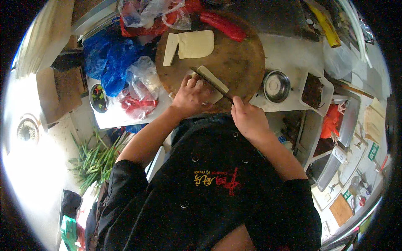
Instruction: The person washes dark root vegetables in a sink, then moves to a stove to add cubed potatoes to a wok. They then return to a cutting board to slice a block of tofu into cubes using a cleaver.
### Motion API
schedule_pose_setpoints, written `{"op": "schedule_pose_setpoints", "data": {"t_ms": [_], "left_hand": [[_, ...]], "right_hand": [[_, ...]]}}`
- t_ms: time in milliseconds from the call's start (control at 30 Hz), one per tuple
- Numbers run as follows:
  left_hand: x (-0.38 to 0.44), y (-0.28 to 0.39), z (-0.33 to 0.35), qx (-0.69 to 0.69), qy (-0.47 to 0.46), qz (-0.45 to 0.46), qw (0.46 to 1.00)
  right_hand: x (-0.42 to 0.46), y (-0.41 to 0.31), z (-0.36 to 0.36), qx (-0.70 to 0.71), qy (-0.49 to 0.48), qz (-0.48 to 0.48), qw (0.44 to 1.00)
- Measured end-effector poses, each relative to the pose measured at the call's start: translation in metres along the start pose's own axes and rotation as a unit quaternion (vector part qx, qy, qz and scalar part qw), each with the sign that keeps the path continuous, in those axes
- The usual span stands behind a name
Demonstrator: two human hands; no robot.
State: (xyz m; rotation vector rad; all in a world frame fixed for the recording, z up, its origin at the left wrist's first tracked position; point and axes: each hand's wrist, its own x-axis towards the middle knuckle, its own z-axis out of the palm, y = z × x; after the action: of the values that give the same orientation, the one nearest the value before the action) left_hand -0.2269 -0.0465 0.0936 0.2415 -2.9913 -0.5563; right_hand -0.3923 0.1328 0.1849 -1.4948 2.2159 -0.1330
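Observation:
My right hand (250, 118) grips the handle of a kitchen knife (214, 85), whose blade runs slantwise over a round wooden chopping block (243, 64). Under my left hand (192, 96) lies a pale slab (219, 98) that looks like firm tofu. Its fingers are bent close to the blade and hide most of the slab. A narrow pale piece (213, 77) shows on the blade's far side; whether it is fully cut off I cannot tell. Farther back on the block lie a larger pale slab (197, 45) and a separate strip (170, 50) beside it.
A red plastic-looking bundle (223, 25) rests on the block's far edge. Left are a blue plastic bag (108, 59), clear-and-red bags (139, 97) and a small bowl (99, 98). On the right stand a metal bowl (277, 86) and a plastic tub (315, 91) with dark contents.

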Motion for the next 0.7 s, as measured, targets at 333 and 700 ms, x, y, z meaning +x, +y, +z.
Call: {"op": "schedule_pose_setpoints", "data": {"t_ms": [333,700], "left_hand": [[-0.003,-0.002,0.005,-0.008,0.041,0.018,0.999],[-0.017,-0.003,0.011,-0.045,0.09,0.0,0.995]], "right_hand": [[0.022,0.021,0.022,0.032,-0.001,-0.01,0.999],[0.009,-0.012,0.019,0.041,-0.044,0.012,0.998]]}}
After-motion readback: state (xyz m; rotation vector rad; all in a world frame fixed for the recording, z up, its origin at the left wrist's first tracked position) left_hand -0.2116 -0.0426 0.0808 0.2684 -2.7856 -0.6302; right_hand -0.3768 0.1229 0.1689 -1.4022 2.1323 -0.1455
